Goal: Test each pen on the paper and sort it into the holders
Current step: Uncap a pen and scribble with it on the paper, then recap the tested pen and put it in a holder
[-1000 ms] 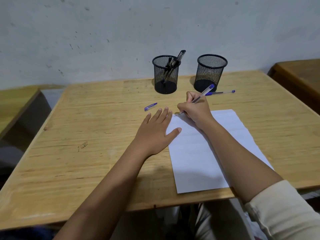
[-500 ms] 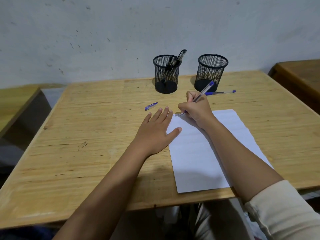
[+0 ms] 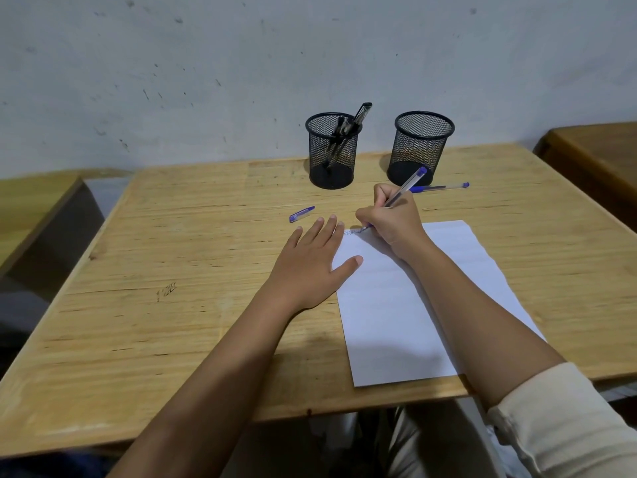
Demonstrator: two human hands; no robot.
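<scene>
1. Little has shifted since a second ago: the right hand (image 3: pixel 393 220) has edged slightly along the top of the paper (image 3: pixel 413 305), and a short scribble now shows by the pen tip.
2. Fingers of the right hand are closed around a clear blue-capped pen (image 3: pixel 403 189), its tip touching the paper's far left corner.
3. Spread flat and holding nothing, the left hand (image 3: pixel 312 263) presses on the table (image 3: pixel 172 253), its thumb lying over the paper's left edge.
4. White paper lies toward the near right of the table, its near edge reaching the table's near edge.
5. Two black mesh holders stand near the far edge: the left holder (image 3: pixel 331 157) contains several dark pens, while the right holder (image 3: pixel 422 146) looks empty.
6. One more blue pen (image 3: pixel 444 187) lies on the table just in front of the right holder.
7. Beyond the left fingertips, a loose blue pen cap (image 3: pixel 302 214) rests on the wood.
</scene>
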